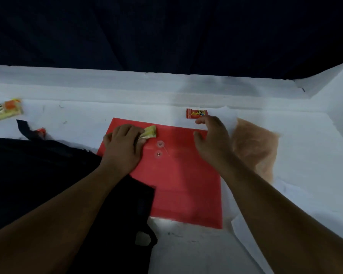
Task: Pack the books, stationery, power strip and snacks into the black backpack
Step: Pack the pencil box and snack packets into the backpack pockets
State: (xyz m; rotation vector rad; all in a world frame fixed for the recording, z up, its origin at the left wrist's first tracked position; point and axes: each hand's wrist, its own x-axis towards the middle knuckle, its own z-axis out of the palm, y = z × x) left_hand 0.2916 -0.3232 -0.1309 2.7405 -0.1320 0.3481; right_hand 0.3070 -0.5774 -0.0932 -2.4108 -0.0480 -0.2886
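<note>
Single head-worn wide-angle view, looking forward and steeply down from close above a white surface [186,250]; both forearms entering from the bottom corners, a red folder [182,178] at centre frame, dark cloth [166,32] across the whole top; edges bowed by the lens; no second view to share ground with

The folder [178,175] lies right of the backpack [38,175], a snack [196,113] behind it.

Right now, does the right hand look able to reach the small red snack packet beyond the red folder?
Probably yes. The right hand is open, and its fingertips are just short of the small red snack packet, with only bare white surface between them.
</note>
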